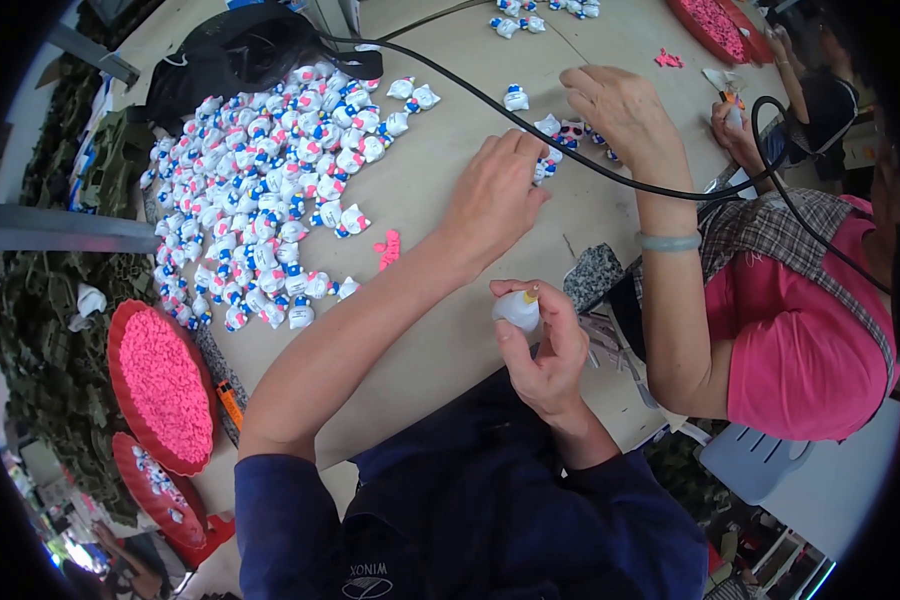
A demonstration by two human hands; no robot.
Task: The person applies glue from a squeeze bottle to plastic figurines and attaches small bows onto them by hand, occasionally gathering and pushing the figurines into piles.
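My left hand reaches across the table with its fingers curled down at a small group of white and blue cat-shaped figurines. Its fingertips are partly hidden, so what they grip cannot be made out. Closer to my body, my right hand is closed round a small white squeeze bottle with a yellowish nozzle, tip upward. To the left of my left hand spreads a large heap of similar figurines with blue and pink parts. Several small pink pieces lie between the heap and my left forearm.
A co-worker's hand hovers just beyond the same figurine group. A black cable crosses above the table. Red trays with pink pieces and figurines sit at left, near an orange-handled cutter. A black bag lies behind the heap.
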